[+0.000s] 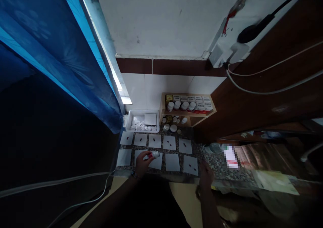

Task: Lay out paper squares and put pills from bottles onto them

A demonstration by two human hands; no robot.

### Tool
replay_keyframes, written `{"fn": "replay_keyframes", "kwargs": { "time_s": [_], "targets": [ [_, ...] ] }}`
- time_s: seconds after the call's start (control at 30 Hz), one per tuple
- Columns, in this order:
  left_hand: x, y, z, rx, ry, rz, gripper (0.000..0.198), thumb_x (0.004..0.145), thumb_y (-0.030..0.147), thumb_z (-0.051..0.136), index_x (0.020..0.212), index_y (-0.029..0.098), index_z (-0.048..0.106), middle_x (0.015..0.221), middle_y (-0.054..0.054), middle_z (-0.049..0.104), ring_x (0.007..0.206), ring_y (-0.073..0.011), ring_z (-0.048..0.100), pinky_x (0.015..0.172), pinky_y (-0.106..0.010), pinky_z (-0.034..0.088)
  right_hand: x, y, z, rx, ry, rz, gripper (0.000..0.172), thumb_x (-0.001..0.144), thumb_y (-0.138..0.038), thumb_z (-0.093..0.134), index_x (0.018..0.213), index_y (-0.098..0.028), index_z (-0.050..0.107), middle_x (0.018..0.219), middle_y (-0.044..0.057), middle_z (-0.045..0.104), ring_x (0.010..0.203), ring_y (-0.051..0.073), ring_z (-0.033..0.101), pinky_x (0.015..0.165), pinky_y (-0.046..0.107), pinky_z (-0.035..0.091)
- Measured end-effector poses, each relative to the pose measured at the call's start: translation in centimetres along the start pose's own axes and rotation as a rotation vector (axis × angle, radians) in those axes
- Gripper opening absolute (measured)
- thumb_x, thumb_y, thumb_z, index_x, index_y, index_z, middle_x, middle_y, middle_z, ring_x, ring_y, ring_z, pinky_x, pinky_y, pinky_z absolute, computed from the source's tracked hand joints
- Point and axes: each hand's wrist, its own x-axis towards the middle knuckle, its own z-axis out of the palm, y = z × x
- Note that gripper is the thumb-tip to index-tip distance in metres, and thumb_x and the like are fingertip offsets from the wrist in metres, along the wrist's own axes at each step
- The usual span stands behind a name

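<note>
My left hand (141,163) grips a small pill bottle (154,155) with a white and red label, tilted sideways above the near row of white paper squares. Past the right end of that row, my right hand (207,175) is closed over the counter, and whatever its fingers may hold is hidden. Close to it lies a paper square (191,163) bearing two small dark pills. In the far row, each square, such as the middle one (154,141), carries dark pills. Another near-row square (172,162) shows no pills.
A white plastic tray (129,121) with folded papers stands at the back left. Beside it, a wooden shelf (213,109) holds boxes and bottles, with several white-capped bottles in front. A clear bottle (216,148) lies on the speckled counter (219,167). A blue curtain (83,63) hangs left.
</note>
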Motion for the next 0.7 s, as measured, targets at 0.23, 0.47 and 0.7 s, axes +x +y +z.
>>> {"fn": "replay_keyframes", "kwargs": {
  "time_s": [0.23, 0.47, 0.7],
  "targets": [
    [0.2, -0.5, -0.3, 0.005, 0.010, 0.017, 0.028, 0.061, 0.038, 0.074, 0.080, 0.018, 0.070, 0.082, -0.007, 0.070, 0.080, -0.0221, 0.065, 0.077, -0.038, 0.054, -5.3, -0.1, 9.1, -0.232, -0.480, -0.488, 0.049, 0.071, -0.017, 0.040, 0.115, -0.020, 0.061, 0.125, 0.005, 0.057, 0.118, 0.022, 0.050, 0.104, 0.042, 0.037],
    [0.0, -1.3, -1.2, -0.013, 0.011, -0.033, 0.030, 0.062, 0.039, 0.073, 0.084, 0.018, 0.070, 0.089, -0.007, 0.070, 0.084, -0.0221, 0.065, 0.076, -0.036, 0.054, -6.4, 2.3, 12.9, -0.365, -0.668, -0.785, 0.059, 0.072, -0.005, 0.035, 0.128, -0.016, 0.049, 0.138, 0.008, 0.044, 0.128, 0.021, 0.039, 0.104, 0.043, 0.039],
    [-0.3, -2.2, -1.8, -0.001, 0.056, -0.032, 0.028, 0.063, 0.037, 0.073, 0.083, 0.018, 0.070, 0.087, -0.007, 0.069, 0.083, -0.0218, 0.064, 0.074, -0.036, 0.054, -5.7, 2.9, 12.7, -0.424, -0.688, -0.831, 0.060, 0.073, -0.004, 0.034, 0.130, -0.016, 0.046, 0.141, 0.009, 0.039, 0.131, 0.021, 0.034, 0.105, 0.044, 0.037]
  ]
}}
